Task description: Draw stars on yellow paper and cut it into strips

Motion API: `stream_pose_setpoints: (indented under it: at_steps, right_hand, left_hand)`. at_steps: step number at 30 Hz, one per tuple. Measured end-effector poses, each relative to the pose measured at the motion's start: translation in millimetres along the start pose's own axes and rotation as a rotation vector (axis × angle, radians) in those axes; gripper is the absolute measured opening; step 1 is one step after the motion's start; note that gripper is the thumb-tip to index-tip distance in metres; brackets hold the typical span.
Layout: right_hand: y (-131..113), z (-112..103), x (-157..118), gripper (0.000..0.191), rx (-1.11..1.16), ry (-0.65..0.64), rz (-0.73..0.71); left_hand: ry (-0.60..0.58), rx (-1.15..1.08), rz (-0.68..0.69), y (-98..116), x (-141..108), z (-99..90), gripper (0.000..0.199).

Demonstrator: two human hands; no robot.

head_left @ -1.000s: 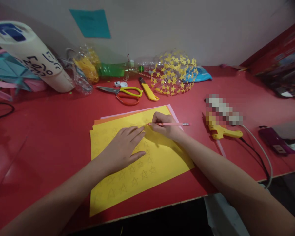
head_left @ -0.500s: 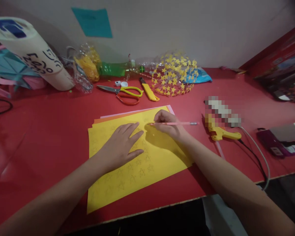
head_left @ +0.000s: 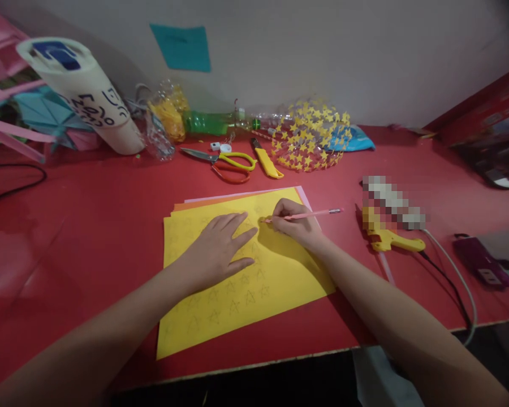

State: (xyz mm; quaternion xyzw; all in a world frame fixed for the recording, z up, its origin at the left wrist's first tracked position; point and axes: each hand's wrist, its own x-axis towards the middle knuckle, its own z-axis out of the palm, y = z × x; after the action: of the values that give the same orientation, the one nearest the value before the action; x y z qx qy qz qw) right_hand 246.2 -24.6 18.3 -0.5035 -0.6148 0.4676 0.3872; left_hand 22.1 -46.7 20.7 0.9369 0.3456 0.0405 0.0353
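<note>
A yellow sheet [head_left: 297, 271] with rows of pencil-drawn stars lies on orange and pink sheets. My left hand [head_left: 216, 246] rests flat on its middle, fingers spread, holding nothing. Closed round a pink pencil [head_left: 318, 213], my right hand [head_left: 296, 223] rests on the upper right part of the sheet. The pencil's tip points left and touches or nearly touches the paper, just right of my left fingertips. Part of the drawn stars is hidden under my left hand.
On the red table [head_left: 89, 226], scissors [head_left: 224, 162] and a yellow cutter [head_left: 268, 163] lie behind the paper. A star-covered clear object [head_left: 309, 135] stands behind them. A yellow glue gun [head_left: 392, 240] with a cord is at right, a white tumbler [head_left: 89, 96] at back left.
The whole view has shifted, so things appear slightly further right. The pencil's back end has tilted up a little in my right hand. My left hand stays flat on the sheet.
</note>
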Motion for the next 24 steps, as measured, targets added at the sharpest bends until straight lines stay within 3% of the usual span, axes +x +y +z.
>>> stream_pose_setpoints:
  at_steps: [15,24]
  right_hand:
    - [0.1,-0.6,-1.2,0.016,-0.019,-0.051,0.004]
    - [-2.4,1.5,-1.3,0.014,-0.052,0.010,-0.011]
  left_hand:
    - [0.012,-0.037,0.001,-0.7,-1.0,3.0,0.056]
    - [-0.008,0.011,0.002,-0.2,-0.7,0.9,0.057]
